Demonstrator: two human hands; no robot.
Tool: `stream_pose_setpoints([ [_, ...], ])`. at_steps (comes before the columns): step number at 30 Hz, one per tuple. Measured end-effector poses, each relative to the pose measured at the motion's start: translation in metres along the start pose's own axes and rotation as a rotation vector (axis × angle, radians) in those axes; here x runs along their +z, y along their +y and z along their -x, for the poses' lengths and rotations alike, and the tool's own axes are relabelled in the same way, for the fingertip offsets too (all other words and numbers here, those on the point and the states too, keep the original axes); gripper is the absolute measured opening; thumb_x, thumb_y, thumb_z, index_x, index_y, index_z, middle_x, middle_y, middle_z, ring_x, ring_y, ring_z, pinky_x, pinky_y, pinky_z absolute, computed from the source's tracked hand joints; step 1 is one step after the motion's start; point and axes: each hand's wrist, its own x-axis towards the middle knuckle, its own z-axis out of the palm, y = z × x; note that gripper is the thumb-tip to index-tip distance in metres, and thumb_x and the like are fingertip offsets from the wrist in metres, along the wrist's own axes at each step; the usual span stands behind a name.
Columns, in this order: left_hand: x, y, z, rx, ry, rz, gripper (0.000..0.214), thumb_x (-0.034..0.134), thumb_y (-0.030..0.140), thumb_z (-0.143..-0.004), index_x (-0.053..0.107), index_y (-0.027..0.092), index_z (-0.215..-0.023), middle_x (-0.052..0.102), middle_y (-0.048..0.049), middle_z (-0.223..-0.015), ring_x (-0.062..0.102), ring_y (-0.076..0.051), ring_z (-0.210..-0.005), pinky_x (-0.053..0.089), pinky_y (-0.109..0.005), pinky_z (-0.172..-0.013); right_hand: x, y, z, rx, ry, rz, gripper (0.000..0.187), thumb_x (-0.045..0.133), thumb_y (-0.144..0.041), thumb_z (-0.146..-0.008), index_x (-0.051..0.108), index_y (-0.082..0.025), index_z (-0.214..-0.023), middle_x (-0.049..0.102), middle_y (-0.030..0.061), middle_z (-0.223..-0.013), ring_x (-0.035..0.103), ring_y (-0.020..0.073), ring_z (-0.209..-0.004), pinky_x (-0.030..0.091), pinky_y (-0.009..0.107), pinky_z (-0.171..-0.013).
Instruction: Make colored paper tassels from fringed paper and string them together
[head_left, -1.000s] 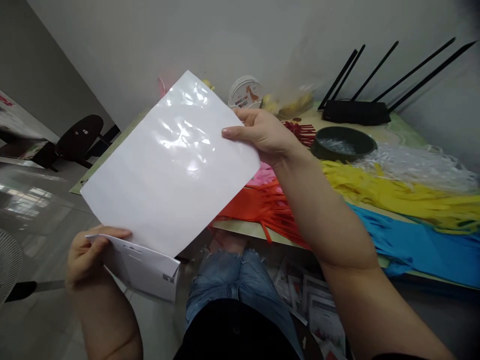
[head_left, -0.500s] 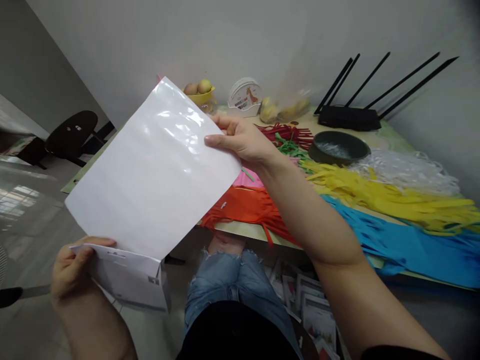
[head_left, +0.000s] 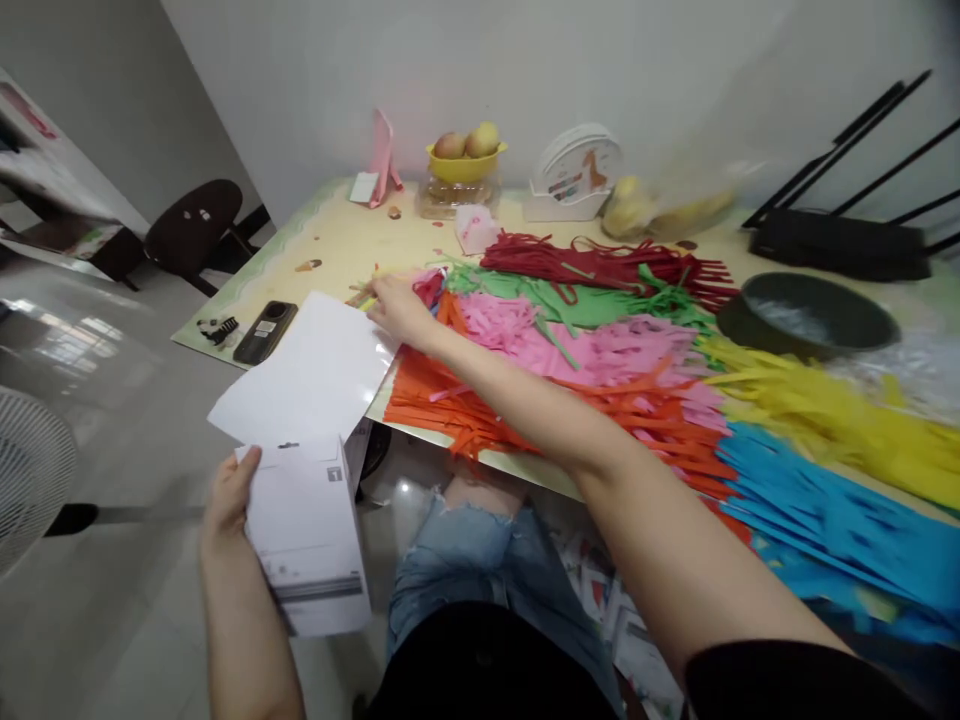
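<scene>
My left hand (head_left: pixel 234 495) is closed on the side of a flat white printed box (head_left: pixel 304 530) with a hanging slot near its top, held below the table's edge. Above the box, a glossy white sheet (head_left: pixel 300 375) rests over the table edge; whether it is joined to the box I cannot tell. My right hand (head_left: pixel 401 310) reaches across to the table beyond the sheet's right corner. Its fingers are bent together at some thin yellowish pieces (head_left: pixel 364 298), and the fingertips are too blurred to show what they hold. Pink fringed felt (head_left: pixel 517 325) and orange fringed felt (head_left: pixel 427 390) lie beside my right forearm.
Green, dark red (head_left: pixel 600 265), yellow (head_left: pixel 825 400) and blue (head_left: pixel 832 490) fringed strips spread rightward. A dark bowl (head_left: pixel 810 335) and a router (head_left: pixel 840 245) stand behind. A phone (head_left: pixel 265 332) lies near the left edge. A fan (head_left: pixel 34 470) stands at left; packets (head_left: pixel 637 640) lie below the table.
My right hand has let go of the white sheet and moved left and away to the table. The sheet has come down onto the table edge. The box has turned more toward me.
</scene>
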Motion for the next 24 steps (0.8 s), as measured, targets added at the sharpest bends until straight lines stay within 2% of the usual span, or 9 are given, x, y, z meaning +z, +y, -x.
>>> stream_pose_setpoints([
  [4,0.009,-0.014,-0.012,-0.081,-0.022,0.009,0.063,0.083,0.064,-0.051,0.072,0.011,-0.085,0.066,-0.0051,-0.052,0.068,-0.026,-0.055,0.053,-0.03,-0.049,0.04,0.01,0.02,-0.138,-0.192,0.09,0.038,0.056,-0.002,-0.084,0.059,-0.011,-0.12,0.067,0.0138,-0.117,0.062,0.0215,-0.107,0.046,0.035,-0.1],
  [7,0.013,-0.019,-0.019,-0.127,-0.031,0.004,0.064,0.083,0.065,-0.051,0.072,0.011,-0.085,0.065,-0.0048,-0.051,0.067,-0.025,-0.053,0.052,-0.03,-0.048,0.06,0.02,0.028,-0.124,-0.217,0.138,0.039,0.056,0.0,-0.083,0.058,-0.008,-0.121,0.063,0.0182,-0.125,0.06,0.0233,-0.115,0.044,0.036,-0.104],
  [10,0.01,-0.022,-0.019,-0.162,-0.039,-0.01,0.064,0.084,0.066,-0.049,0.071,0.012,-0.081,0.065,-0.0047,-0.051,0.066,-0.024,-0.051,0.049,-0.029,-0.046,0.069,0.026,0.029,-0.094,-0.191,0.189,0.041,0.051,-0.001,-0.088,0.053,-0.006,-0.128,0.058,0.022,-0.13,0.057,0.0266,-0.119,0.043,0.04,-0.106],
  [13,-0.006,-0.02,-0.007,-0.202,-0.058,-0.042,0.062,0.086,0.063,-0.045,0.07,0.012,-0.077,0.065,-0.0039,-0.05,0.061,-0.022,-0.044,0.045,-0.027,-0.042,0.073,0.026,0.031,-0.088,-0.186,0.229,0.037,0.038,-0.004,-0.096,0.053,-0.008,-0.13,0.059,0.0204,-0.125,0.058,0.0272,-0.114,0.044,0.041,-0.103],
  [15,-0.017,-0.012,0.004,-0.193,-0.072,-0.068,0.061,0.086,0.064,-0.047,0.071,0.013,-0.077,0.064,-0.0029,-0.05,0.058,-0.021,-0.042,0.043,-0.027,-0.04,0.075,0.025,0.033,-0.083,-0.187,0.251,0.038,0.034,-0.006,-0.098,0.053,-0.009,-0.13,0.059,0.0197,-0.123,0.058,0.0276,-0.113,0.044,0.04,-0.101],
  [17,-0.017,0.002,0.009,-0.125,-0.099,-0.065,0.06,0.083,0.067,-0.052,0.073,0.015,-0.079,0.066,-0.0028,-0.053,0.059,-0.021,-0.045,0.043,-0.028,-0.04,0.076,0.025,0.033,-0.072,-0.189,0.269,0.038,0.033,-0.005,-0.097,0.053,-0.01,-0.13,0.058,0.0192,-0.124,0.057,0.0276,-0.113,0.044,0.039,-0.1],
  [19,0.0,0.02,0.002,-0.031,-0.188,-0.043,0.059,0.081,0.069,-0.056,0.074,0.015,-0.08,0.07,-0.0038,-0.061,0.06,-0.02,-0.05,0.044,-0.027,-0.044,0.076,0.025,0.031,-0.058,-0.192,0.283,0.04,0.035,-0.002,-0.095,0.053,-0.011,-0.13,0.057,0.0186,-0.125,0.056,0.0269,-0.112,0.043,0.038,-0.099],
  [23,0.067,0.052,-0.045,0.094,-0.562,-0.044,0.066,0.083,0.072,-0.053,0.077,0.011,-0.077,0.074,-0.0085,-0.074,0.064,-0.021,-0.066,0.047,-0.026,-0.059,0.072,0.025,0.019,-0.027,-0.215,0.3,0.044,0.043,0.004,-0.086,0.055,-0.009,-0.125,0.057,0.0177,-0.121,0.057,0.0244,-0.106,0.044,0.035,-0.094],
  [24,0.083,0.057,-0.058,0.096,-0.615,-0.046,0.068,0.085,0.071,-0.05,0.078,0.01,-0.077,0.075,-0.0099,-0.076,0.064,-0.022,-0.07,0.047,-0.027,-0.062,0.07,0.024,0.017,-0.023,-0.224,0.301,0.044,0.045,0.005,-0.083,0.055,-0.009,-0.124,0.058,0.0173,-0.12,0.058,0.0237,-0.104,0.044,0.034,-0.091],
])
